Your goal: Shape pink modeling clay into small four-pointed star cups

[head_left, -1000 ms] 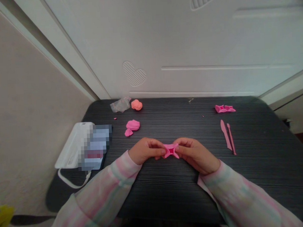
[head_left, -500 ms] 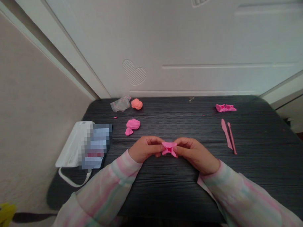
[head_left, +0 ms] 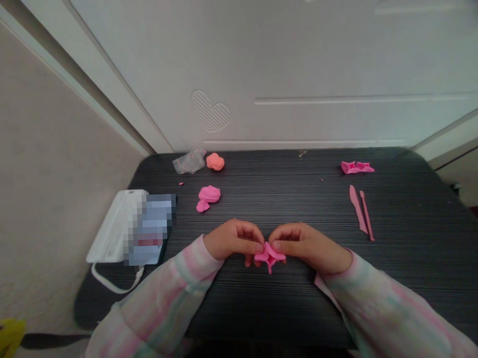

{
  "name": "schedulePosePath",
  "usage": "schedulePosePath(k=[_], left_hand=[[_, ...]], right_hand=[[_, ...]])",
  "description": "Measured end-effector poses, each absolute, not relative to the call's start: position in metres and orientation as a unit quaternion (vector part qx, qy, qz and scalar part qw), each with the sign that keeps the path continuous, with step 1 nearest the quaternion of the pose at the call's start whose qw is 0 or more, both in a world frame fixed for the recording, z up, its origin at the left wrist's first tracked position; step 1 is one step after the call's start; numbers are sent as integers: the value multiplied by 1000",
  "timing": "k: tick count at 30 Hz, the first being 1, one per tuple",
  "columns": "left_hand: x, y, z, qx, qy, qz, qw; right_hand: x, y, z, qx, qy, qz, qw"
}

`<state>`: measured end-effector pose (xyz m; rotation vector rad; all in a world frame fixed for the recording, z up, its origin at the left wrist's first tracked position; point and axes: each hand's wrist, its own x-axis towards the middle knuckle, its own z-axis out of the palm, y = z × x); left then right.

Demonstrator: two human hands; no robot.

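Between my two hands is a small pink clay piece, pinched into a hollow shape with several pointed corners. My left hand grips its left side between thumb and fingers. On the other side, my right hand pinches it near the top corner, thumb in front. Both hands are just above the dark table, close to its near side. A larger lump of pink clay lies beyond my left hand, with a smaller pink bit touching it.
At the back left are an orange clay lump and a clear plastic bag. Shaped pink clay pieces lie back right, above a pink plastic knife and a thin stick tool. A phone overlaps a white cabled device at left.
The clay piece has come slightly nearer to me and turned, so one corner now points toward me and another away. Both hands have shifted their pinch along its edge.
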<state>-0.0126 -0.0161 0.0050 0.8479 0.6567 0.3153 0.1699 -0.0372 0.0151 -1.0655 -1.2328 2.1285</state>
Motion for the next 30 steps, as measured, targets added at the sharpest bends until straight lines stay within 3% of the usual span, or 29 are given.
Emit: schedulePosePath(k=[5,13,30], left_hand=[[-11,-17,4,352,310,174,866],[-9,-17,7,335,302,274,849],[-3,-18,1,325,347,309,824]], right_hand=[[170,-39,13,-391,-424,782,237],[167,-39,16,-384,-298,795,363],[159,-39,10,-385,-318,769,399]])
